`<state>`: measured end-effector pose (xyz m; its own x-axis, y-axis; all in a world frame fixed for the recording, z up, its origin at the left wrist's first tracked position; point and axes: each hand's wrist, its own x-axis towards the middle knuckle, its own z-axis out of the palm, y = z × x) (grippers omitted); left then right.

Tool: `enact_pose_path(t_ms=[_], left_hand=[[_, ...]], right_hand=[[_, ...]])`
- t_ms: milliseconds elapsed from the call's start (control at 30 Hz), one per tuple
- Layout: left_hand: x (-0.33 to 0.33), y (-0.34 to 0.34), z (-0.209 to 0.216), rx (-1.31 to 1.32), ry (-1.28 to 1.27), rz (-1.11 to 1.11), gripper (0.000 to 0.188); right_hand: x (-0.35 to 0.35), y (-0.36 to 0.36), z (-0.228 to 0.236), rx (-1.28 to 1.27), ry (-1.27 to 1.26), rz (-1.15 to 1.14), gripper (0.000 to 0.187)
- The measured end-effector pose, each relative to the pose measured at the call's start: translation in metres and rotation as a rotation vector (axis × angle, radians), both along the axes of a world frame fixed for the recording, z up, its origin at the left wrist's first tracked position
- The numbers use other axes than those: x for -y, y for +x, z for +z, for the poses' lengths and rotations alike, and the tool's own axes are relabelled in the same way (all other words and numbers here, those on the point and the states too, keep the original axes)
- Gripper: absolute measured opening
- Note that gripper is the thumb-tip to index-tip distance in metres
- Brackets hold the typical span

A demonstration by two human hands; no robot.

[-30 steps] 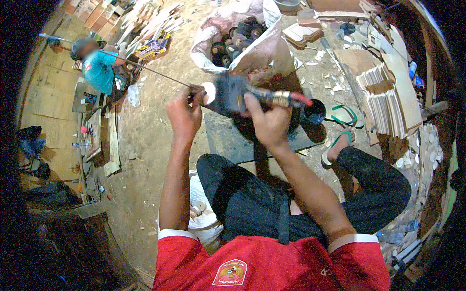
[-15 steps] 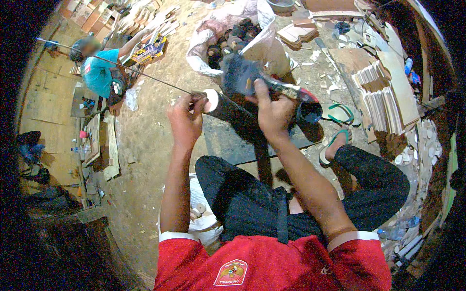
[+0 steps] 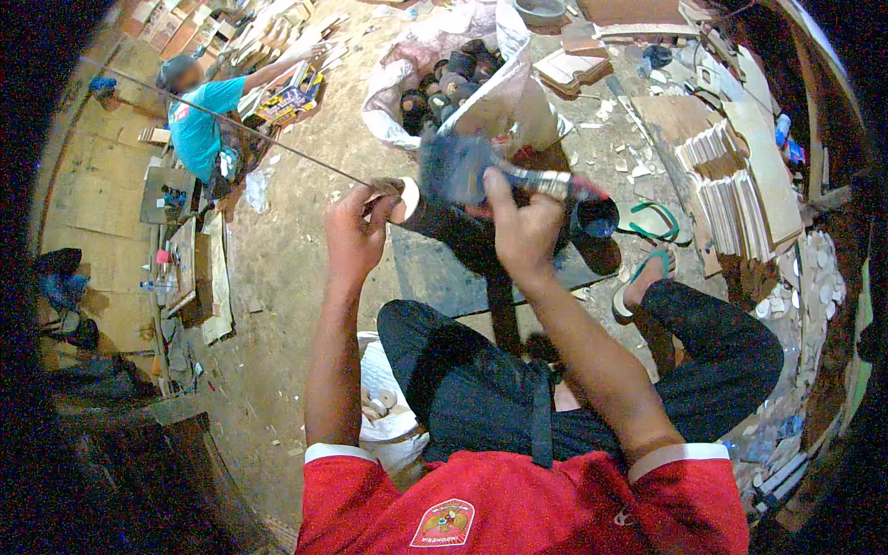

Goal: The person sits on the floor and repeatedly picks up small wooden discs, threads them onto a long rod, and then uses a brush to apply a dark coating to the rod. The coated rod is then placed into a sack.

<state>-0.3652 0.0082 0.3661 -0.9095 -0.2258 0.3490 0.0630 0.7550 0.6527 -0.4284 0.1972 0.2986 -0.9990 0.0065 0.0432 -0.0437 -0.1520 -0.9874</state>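
My left hand [image 3: 356, 227] is closed, its fingertips pinched around the near end of a long thin rod [image 3: 268, 139] that runs off to the upper left. Those fingers are against the edge of a pale round disc [image 3: 407, 200], which faces one end of a dark cylinder. On the right, my right hand [image 3: 525, 217] grips a dark tool, its thumb along the top. The tool's broad blue-black head [image 3: 455, 169] is smeared by motion, so its kind is unclear. A dark round-ended object [image 3: 595, 217] lies by that hand, partly hidden.
A white sack [image 3: 384, 116] of dark round pieces stands ahead. Thin wooden boards [image 3: 726, 190] are stacked at right; a green-strapped sandal [image 3: 652, 222] lies nearer. A white bag [image 3: 377, 428] of pale discs sits by my left knee. A person in teal [image 3: 196, 134] crouches at far left.
The view has shifted slightly. My left hand is a little lower by the disc, and the dark tool remains blurred with motion. The person in teal now reaches farther out to the right.
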Motion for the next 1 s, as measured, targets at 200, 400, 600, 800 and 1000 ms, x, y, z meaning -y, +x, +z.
enact_pose_path(t_ms=[200, 400, 600, 800, 1000], left_hand=[[0.011, -0.003, -0.007, 0.052, -0.004, 0.117, 0.015], [0.013, 0.006, -0.012, -0.029, -0.002, 0.055, 0.009], [0.013, 0.003, -0.007, 0.006, -0.072, 0.211, 0.012], [0.014, 0.011, -0.011, -0.022, 0.014, 0.041, 0.017], [0.026, 0.0, -0.018, 0.045, -0.063, 0.262, 0.02]], right_hand=[[-0.003, 0.03, 0.007, 0.021, 0.302, 0.002, 0.026], [0.006, 0.011, -0.001, 0.072, -0.008, 0.027, 0.028], [0.005, 0.046, 0.003, 0.08, 0.17, 0.043, 0.025], [0.013, 0.008, -0.002, 0.085, -0.128, 0.069, 0.027], [0.004, 0.079, -0.065, 0.018, 0.083, 0.069, 0.031]])
